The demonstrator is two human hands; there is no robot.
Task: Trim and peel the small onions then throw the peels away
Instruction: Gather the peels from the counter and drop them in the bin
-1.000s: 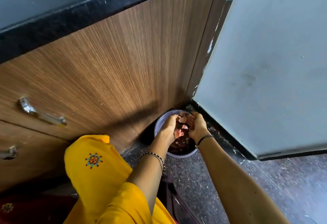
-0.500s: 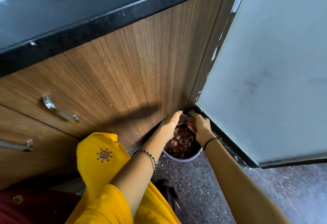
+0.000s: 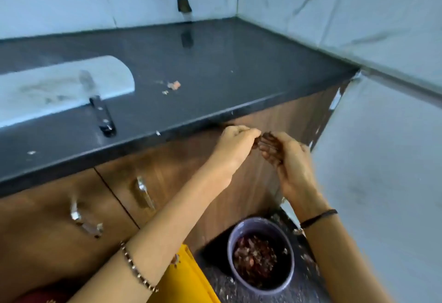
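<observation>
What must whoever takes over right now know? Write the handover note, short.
Left hand and right hand: raised before the counter edge, fingertips meeting; a dark scrap seems caught between them, too blurred to confirm.
Bin on the floor below holds a heap of peels.
Knife lies on the counter, blade on the cutting board.
Done: most peels binned. Left: peel scraps on the counter to bin. No onions in view.

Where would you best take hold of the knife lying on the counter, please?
Grip the knife by its black handle, coming from the counter's front edge: the handle juts off the cutting board toward that edge, while the blade lies on the board.
</observation>
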